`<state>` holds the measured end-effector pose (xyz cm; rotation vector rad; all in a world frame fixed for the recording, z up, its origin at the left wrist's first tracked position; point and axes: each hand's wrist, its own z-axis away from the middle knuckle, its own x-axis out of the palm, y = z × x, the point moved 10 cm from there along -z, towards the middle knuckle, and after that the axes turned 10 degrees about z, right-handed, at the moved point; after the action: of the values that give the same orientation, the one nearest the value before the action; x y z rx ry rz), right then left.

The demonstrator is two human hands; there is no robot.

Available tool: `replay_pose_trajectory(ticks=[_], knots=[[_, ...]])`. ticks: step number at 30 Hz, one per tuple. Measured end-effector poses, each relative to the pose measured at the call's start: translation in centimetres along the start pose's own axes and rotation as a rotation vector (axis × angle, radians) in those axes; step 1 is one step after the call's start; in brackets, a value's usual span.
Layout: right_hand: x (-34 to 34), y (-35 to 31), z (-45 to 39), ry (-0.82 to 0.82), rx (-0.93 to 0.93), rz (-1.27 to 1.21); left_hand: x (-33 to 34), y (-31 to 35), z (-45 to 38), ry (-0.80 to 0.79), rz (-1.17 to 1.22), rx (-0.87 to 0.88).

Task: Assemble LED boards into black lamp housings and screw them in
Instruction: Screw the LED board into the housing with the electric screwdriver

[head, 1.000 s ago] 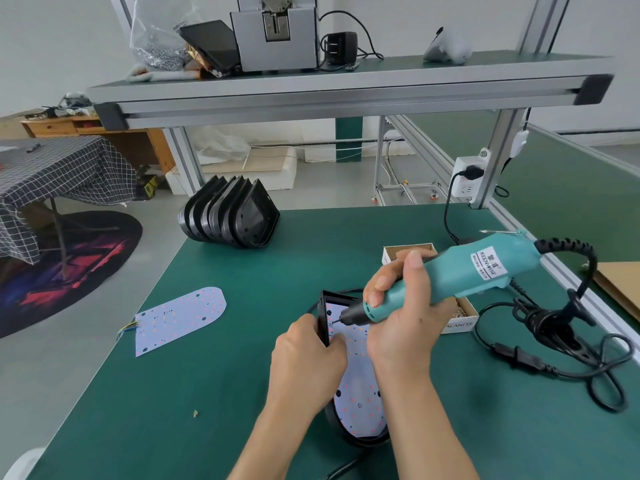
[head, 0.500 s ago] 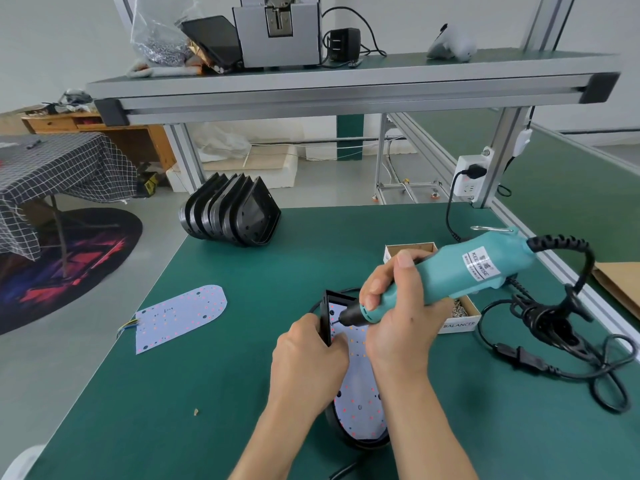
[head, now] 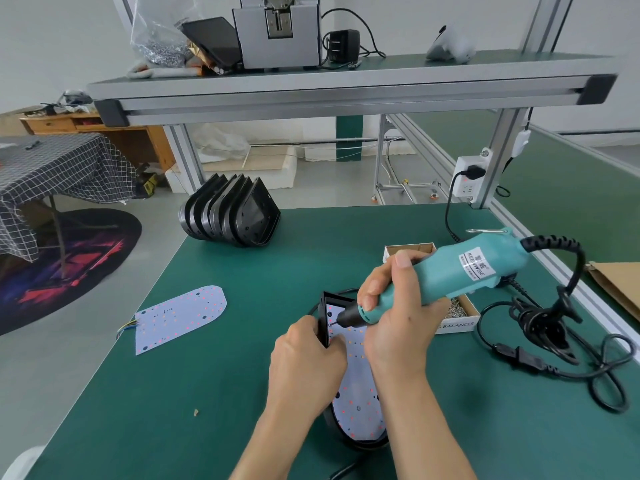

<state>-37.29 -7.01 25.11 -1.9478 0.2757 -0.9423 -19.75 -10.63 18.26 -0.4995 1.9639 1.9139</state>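
A black lamp housing (head: 325, 320) lies on the green bench in front of me with a white LED board (head: 360, 396) seated inside it. My left hand (head: 304, 365) grips the housing's left wall near its far corner. My right hand (head: 398, 317) holds a teal electric screwdriver (head: 460, 271), its bit tip down on the board's far left corner. A second LED board (head: 180, 317) with coloured wires lies loose to the left. A stack of empty black housings (head: 232, 216) stands at the bench's far edge.
A small cardboard box of screws (head: 460, 313) sits just behind my right hand. The screwdriver's black cable (head: 540, 327) coils on the right. A socket block (head: 467, 181) hangs on the frame post. An overhead shelf (head: 346, 88) spans the bench.
The screwdriver has dropped slightly and its tip has moved left onto the board's far corner. My left hand keeps its hold on the housing.
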Motion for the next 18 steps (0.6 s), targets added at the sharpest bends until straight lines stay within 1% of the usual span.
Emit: replay_pose_trajectory(ticks=[4, 9, 12, 14, 18], knots=[[-0.1, 0.0, 0.0, -0.019, 0.0, -0.027, 0.1, -0.2, -0.1, -0.031, 0.03, -0.024], [-1.2, -0.1, 0.0, 0.024, 0.024, -0.059, 0.5, 0.1, -0.4, -0.063, 0.001, -0.025], [-1.6, -1.1, 0.1, 0.037, -0.011, -0.044, 0.4, -0.6, -0.6, -0.066, -0.054, -0.06], [-1.8, -2.1, -0.3, 0.044, -0.033, -0.051, 0.0, -1.7, -0.7, -0.077, -0.036, -0.098], [-3.7, -2.3, -1.2, 0.093, 0.035, -0.188, -0.3, -2.8, -0.8, -0.104, -0.015, -0.134]])
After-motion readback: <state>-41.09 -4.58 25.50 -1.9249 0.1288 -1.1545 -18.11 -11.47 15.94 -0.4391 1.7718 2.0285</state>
